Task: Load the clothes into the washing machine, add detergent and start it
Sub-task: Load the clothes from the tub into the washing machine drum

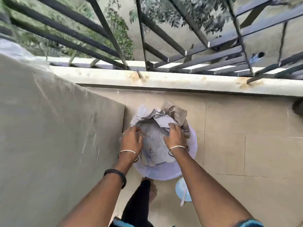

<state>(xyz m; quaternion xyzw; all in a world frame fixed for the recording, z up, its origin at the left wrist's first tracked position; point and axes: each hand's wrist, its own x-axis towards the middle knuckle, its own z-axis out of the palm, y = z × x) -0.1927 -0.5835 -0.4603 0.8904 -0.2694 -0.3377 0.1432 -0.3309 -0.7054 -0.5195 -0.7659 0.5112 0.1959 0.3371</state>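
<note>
A pale lilac tub stands on the tiled balcony floor, heaped with grey and white clothes. My left hand lies on the left side of the heap, fingers curled into the cloth. My right hand presses on the right side, fingers spread over a grey garment. The frame is blurred, so the grip of either hand is unclear. On my left, a large surface under a grey-brown cover fills the view; whether it is the washing machine cannot be told.
A small light-blue container with a pale scoop stands on the floor just behind the tub. A low parapet with black metal railing runs along the far edge. My foot is near the tub.
</note>
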